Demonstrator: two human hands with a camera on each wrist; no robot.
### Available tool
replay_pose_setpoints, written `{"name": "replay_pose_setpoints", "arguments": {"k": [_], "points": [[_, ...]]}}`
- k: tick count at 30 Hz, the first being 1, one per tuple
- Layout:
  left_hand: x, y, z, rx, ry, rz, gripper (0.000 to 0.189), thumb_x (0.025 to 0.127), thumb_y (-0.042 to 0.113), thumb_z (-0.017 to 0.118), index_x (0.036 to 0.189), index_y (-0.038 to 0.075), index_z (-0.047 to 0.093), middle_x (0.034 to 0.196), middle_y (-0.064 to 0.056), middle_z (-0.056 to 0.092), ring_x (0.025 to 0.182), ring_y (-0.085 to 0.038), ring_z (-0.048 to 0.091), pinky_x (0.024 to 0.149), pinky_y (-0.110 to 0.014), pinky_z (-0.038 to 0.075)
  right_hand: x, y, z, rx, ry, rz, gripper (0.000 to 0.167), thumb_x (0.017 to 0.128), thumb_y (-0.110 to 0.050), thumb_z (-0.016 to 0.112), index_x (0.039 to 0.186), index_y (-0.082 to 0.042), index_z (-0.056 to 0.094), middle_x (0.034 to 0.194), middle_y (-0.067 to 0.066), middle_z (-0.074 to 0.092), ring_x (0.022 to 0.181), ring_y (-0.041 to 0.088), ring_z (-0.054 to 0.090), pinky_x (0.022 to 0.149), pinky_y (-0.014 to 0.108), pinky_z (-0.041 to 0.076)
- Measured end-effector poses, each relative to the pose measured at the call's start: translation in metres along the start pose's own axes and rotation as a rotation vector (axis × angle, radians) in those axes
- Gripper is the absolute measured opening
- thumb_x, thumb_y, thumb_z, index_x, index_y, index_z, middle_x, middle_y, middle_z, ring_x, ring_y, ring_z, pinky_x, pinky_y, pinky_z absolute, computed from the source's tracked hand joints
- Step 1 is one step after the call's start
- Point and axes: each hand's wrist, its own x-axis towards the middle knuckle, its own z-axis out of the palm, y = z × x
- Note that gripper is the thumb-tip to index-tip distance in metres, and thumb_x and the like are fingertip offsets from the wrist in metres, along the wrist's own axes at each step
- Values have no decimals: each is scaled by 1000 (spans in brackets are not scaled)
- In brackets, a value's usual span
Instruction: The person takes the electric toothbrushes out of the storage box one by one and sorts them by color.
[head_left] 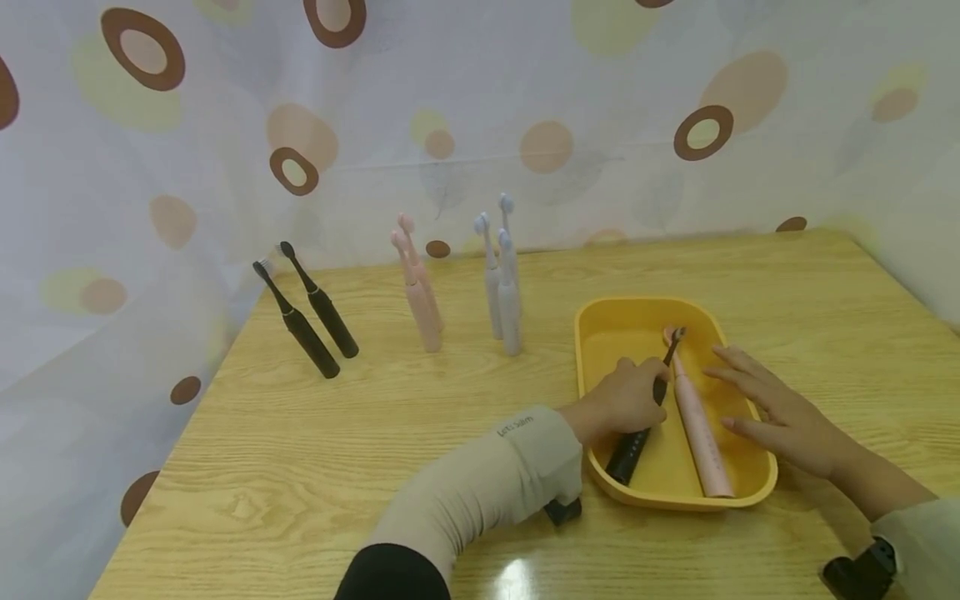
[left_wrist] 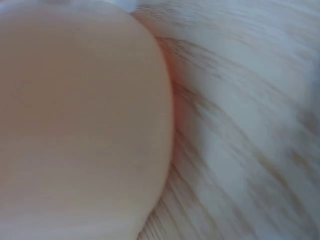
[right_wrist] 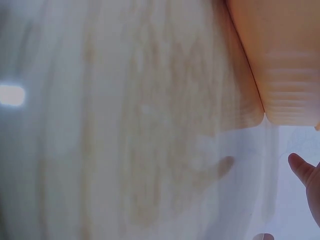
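Inside the yellow tray (head_left: 615,306), a black electric toothbrush (head_left: 628,456) is gripped around its middle by my left hand (head_left: 626,398). Its head lies over the head of a pink electric toothbrush (head_left: 703,437), which rests lengthwise in the tray beside it. At the tray's right side my right hand (head_left: 787,417) holds nothing, its fingers extended over the rim. In the right wrist view, the tray's outer wall (right_wrist: 292,75) and part of a finger (right_wrist: 302,170) show. A blurred, close surface fills much of the left wrist view.
Two black toothbrushes (head_left: 321,321) are at the left of the wooden table (head_left: 300,483). Two pink toothbrushes (head_left: 423,304) stand upright near the middle, and several pale white-blue toothbrushes (head_left: 508,308) stand to their right. A dotted cloth (head_left: 480,108) hangs behind.
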Motion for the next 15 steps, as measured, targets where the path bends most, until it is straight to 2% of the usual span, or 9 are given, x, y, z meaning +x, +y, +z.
{"name": "replay_pose_setpoints", "arguments": {"k": [2, 5, 7, 9, 15], "points": [[1, -2, 0, -35, 1, 10, 41, 78, 15, 62, 114, 24, 46, 92, 1, 48, 65, -10, 47, 52, -20, 41, 0, 0, 0, -6, -1, -1, 51, 79, -1, 56, 127, 0, 38, 139, 16, 17, 128, 11, 2, 95, 59, 5], [3, -3, -2, -104, 12, 10, 40, 78, 13, 62, 113, 23, 46, 88, 1, 53, 65, -10, 48, 52, -20, 41, 0, 0, 0, -15, -1, -4, 51, 79, -1, 56, 127, 0, 39, 139, 17, 17, 128, 12, 2, 98, 51, 5], [3, -3, -3, -174, 23, -15, 38, 78, 13, 62, 111, 22, 45, 88, 0, 54, 65, -10, 49, 52, -21, 42, 0, 0, 1, -19, -1, -5, 51, 79, -1, 57, 126, 0, 39, 139, 17, 18, 128, 12, 2, 100, 44, 5], [3, -3, -4, -248, 41, -41, 36, 78, 12, 62, 110, 20, 45, 88, 0, 54, 64, -10, 50, 52, -22, 43, 0, -1, 1, -19, 2, -11, 51, 78, -1, 57, 126, 0, 39, 139, 15, 18, 128, 13, 2, 100, 43, 5], [1, -1, -9, -457, 77, -76, 37, 79, 11, 61, 112, 15, 45, 90, -3, 56, 67, -11, 54, 54, -25, 46, -1, 1, 0, -18, 10, -3, 51, 77, -1, 58, 125, -1, 41, 140, 11, 18, 128, 12, 2, 98, 52, 6]]}}
